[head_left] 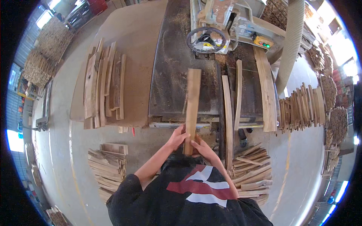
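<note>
A straight wooden plank [194,94] is held lengthwise in front of my body, its far end over the dark metal saw table [169,67]. My left hand [178,137] grips its left edge near the close end. On the other edge, slightly nearer to me, my right hand [202,147] is closed with the thumb on top. Fingers under the wood are hidden. To the right of the plank, a long thin strip [227,113] lies along the table and juts past its front edge. Another curved strip [238,90] rests beside it.
Beyond the table stands a machine with a black handwheel [206,40] and a yellow control box [263,42]. A ribbed hose [292,41] hangs at right. Boards [102,83] lie on the brown side table. Wood piles [107,169] flank me, left and right [252,169].
</note>
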Available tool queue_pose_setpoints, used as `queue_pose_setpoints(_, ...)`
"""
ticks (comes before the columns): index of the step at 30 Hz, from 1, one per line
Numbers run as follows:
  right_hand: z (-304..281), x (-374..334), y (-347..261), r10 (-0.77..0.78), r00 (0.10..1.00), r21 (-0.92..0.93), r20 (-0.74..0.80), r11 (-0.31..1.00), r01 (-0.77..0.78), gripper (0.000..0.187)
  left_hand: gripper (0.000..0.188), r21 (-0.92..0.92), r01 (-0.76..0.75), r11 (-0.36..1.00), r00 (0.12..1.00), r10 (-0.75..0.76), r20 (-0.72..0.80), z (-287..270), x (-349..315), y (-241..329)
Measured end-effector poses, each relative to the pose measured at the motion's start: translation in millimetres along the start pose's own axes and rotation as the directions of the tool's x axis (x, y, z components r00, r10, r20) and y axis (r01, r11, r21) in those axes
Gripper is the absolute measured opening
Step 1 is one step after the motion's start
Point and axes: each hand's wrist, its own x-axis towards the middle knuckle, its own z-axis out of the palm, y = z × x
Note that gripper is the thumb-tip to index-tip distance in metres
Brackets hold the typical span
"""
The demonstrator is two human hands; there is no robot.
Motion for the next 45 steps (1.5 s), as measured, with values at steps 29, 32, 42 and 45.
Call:
queue_pose_setpoints(29,42,42,-113,-0.154,0.982,0.080,-0.110,0.983,0.164,0.063,0.071,-0.682,0.128,0.720,0.991,-0.067,0.115,-16,97,74)
queue_pose_setpoints(32,41,79,-139,-0.180,0.974,-0.104,-0.138,0.981,0.167,0.058,0.055,-0.438,-0.067,0.896,0.985,-0.010,-0.171,-48,133,82)
queue_pose_setpoints(42,10,230,-223,0.212,0.977,-0.086,0.016,0.974,-0.210,0.045,0.026,0.520,-0.234,0.821,0.840,0.441,-0.317,-192,310,175)
queue_pose_setpoints(45,0,289,-261,0.221,0.975,0.010,0.001,0.975,-0.221,0.043,0.038,0.877,-0.016,0.480,0.480,0.773,-0.414,-272,413,235)
